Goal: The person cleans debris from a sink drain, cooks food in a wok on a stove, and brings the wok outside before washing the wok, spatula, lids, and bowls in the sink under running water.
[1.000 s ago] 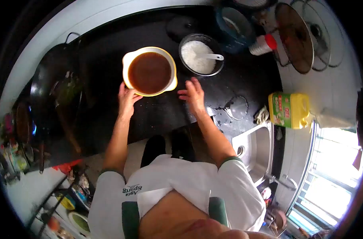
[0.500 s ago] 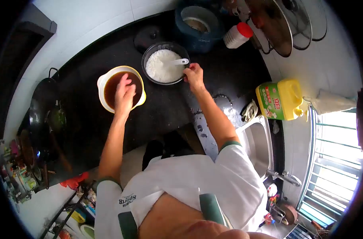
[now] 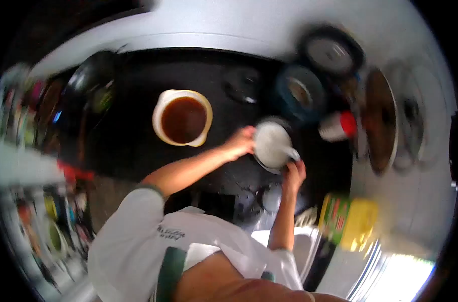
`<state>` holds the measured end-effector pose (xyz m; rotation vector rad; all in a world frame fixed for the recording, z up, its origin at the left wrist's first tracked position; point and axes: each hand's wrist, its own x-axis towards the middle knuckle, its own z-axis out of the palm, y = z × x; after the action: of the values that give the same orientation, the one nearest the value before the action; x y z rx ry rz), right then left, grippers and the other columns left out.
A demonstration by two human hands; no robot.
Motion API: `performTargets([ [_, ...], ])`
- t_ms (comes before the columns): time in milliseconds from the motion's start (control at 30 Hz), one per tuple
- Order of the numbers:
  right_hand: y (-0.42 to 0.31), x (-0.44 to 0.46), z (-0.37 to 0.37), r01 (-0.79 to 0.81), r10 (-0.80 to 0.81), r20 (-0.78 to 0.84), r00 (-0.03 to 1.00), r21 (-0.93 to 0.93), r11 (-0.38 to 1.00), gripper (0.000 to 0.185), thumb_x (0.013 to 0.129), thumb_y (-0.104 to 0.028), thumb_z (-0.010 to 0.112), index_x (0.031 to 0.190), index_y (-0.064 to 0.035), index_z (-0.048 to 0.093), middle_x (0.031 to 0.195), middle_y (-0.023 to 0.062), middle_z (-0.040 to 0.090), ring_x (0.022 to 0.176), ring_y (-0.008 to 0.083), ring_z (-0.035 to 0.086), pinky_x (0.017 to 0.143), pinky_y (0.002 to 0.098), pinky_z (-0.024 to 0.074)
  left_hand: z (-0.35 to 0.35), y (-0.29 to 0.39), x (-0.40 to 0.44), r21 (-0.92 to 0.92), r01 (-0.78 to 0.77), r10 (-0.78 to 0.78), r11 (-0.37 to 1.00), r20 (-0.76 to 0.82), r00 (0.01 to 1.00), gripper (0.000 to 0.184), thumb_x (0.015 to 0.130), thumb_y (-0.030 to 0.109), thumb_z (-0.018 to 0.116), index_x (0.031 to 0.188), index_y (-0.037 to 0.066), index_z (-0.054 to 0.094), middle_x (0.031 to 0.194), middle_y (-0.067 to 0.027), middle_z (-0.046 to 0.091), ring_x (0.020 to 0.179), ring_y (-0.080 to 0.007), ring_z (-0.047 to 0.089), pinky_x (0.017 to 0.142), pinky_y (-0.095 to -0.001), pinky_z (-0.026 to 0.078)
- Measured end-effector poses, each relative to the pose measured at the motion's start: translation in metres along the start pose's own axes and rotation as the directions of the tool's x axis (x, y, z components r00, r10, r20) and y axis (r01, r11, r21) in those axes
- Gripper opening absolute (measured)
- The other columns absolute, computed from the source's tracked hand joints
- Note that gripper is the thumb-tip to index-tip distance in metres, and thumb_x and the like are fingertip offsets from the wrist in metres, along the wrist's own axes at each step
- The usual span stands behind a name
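Left hand part-curled on the left edge, right hand closed round the lower-right rim; between them a dark-rimmed round bowl of white grains over the black worktop, blur hiding whether its base touches. Edge-only holds could let it tip and spill, and the white spoon, handle right by the right fingers, could get knocked. Left forearm near the yellow-rimmed white bowl of brown liquid: a careless sweep might slop it.
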<state>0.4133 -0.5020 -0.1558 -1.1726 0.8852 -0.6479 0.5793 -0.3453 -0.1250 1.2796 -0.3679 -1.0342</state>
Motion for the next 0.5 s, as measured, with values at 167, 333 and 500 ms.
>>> performTargets([
  [167, 0.011, 0.017, -0.047, 0.11, -0.107, -0.163, 0.981, 0.013, 0.994, 0.025, 0.067, -0.001, 0.056, 0.09, -0.0065, 0.05, 0.078, 0.0025, 0.05, 0.064, 0.0145, 0.05, 0.055, 0.0269, 0.0427, 0.033, -0.032, 0.032, -0.098, -0.165, 0.177, 0.981, 0.124, 0.976, 0.033, 0.073, 0.014, 0.058, 0.102, 0.003, 0.05, 0.084, -0.0036, 0.054, 0.073, -0.014, 0.051, 0.059, -0.028, 0.044],
  [333, -0.018, -0.015, -0.054, 0.183, -0.369, -0.372, 0.852, -0.45, 0.874, 0.029, 0.082, -0.03, 0.057, 0.096, -0.0055, 0.057, 0.078, 0.0006, 0.05, 0.064, 0.0101, 0.042, 0.05, 0.0233, 0.0333, -0.018, -0.062, -0.022, 0.315, -0.367, 0.257, 0.875, 0.339, 0.905, 0.045, 0.078, 0.02, 0.053, 0.116, -0.002, 0.041, 0.078, -0.0038, 0.051, 0.068, -0.0155, 0.048, 0.056, -0.0313, 0.042],
  [500, -0.029, -0.053, -0.033, 0.292, -0.449, -0.418, 0.79, -0.388, 0.874, 0.03, 0.083, -0.037, 0.055, 0.075, -0.0088, 0.056, 0.055, -0.0019, 0.038, 0.048, 0.0093, 0.034, 0.043, 0.0232, 0.0273, -0.169, -0.062, -0.222, 0.189, 0.301, -0.347, 0.935, 0.295, 0.89, 0.04, 0.081, 0.03, 0.057, 0.113, 0.007, 0.051, 0.082, -0.0016, 0.054, 0.071, -0.0113, 0.051, 0.062, -0.0258, 0.045],
])
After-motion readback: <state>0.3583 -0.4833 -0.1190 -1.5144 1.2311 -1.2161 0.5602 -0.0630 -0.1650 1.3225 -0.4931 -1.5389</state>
